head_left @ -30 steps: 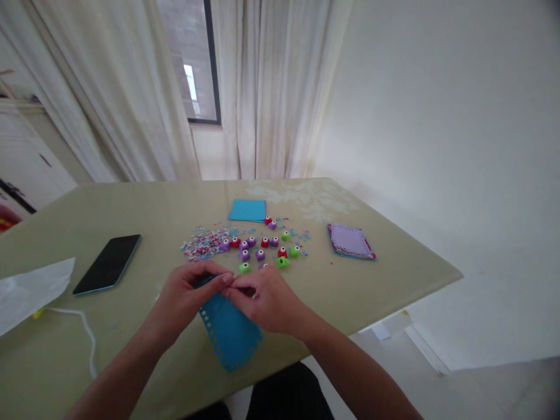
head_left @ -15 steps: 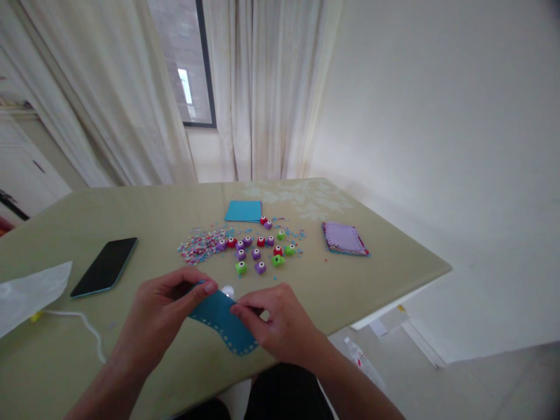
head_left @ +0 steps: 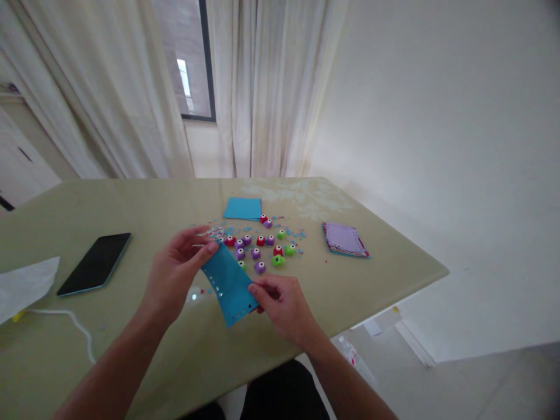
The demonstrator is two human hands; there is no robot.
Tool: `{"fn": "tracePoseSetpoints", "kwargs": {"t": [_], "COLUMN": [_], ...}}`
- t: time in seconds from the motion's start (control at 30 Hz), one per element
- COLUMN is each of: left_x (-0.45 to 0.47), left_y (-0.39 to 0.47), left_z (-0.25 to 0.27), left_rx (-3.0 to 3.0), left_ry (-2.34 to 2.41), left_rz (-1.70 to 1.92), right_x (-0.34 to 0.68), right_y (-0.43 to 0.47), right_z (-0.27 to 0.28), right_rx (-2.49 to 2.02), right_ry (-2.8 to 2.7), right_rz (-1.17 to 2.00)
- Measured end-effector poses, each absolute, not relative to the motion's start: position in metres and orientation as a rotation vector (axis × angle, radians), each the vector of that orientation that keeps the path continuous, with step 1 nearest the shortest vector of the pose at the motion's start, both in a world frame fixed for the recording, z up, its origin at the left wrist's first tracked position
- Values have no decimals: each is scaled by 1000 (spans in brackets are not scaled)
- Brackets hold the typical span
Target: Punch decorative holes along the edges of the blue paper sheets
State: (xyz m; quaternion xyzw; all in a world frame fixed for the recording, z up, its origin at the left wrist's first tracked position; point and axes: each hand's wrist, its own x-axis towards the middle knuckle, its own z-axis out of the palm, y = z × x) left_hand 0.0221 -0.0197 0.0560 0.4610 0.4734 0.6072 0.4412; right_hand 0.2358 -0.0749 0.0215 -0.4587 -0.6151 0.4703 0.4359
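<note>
A blue sheet of paper [head_left: 231,286] with small punched holes along its left and lower edges is held tilted above the table. My left hand [head_left: 177,271] pinches its upper left corner between thumb and fingers. At the lower right edge, my right hand [head_left: 280,300] grips the same sheet. Just beyond it lie several small purple, red and green craft punches [head_left: 261,267] with eye-like white and black tops. Part of the heap of confetti [head_left: 214,232] is hidden behind my left hand and the sheet.
A blue paper stack [head_left: 242,208] lies at the back of the table [head_left: 166,373]. On the right is a pile of hole-edged paper squares [head_left: 346,238], purple on top. To the left are a phone [head_left: 95,263], a white sheet [head_left: 28,286] and a white cable [head_left: 79,321].
Both hands have lifted the blue paper up and away from me, and its face has turned more toward the camera. The left hand now covers part of the confetti.
</note>
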Motion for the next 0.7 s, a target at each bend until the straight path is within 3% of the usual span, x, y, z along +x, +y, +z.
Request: {"fn": "tracePoseSetpoints", "kwargs": {"t": [0.17,0.3,0.53,0.7], "left_x": [27,7,-14,-18], "left_y": [-3,9,16,13], "left_z": [49,44,16,3], "left_rx": [889,765,843,901], "left_ry": [1060,1206,1349,1456], "left_rz": [1341,1565,1405,1421], "right_x": [227,228,250,249], "right_y": [-37,1,61,41], "right_z": [23,33,30,20], "right_rx": [-1037,-983,-1247,-1241], "right_ry": [-1470,-1663,-1857,-2127], "right_rz": [1259,1266,748,395]}}
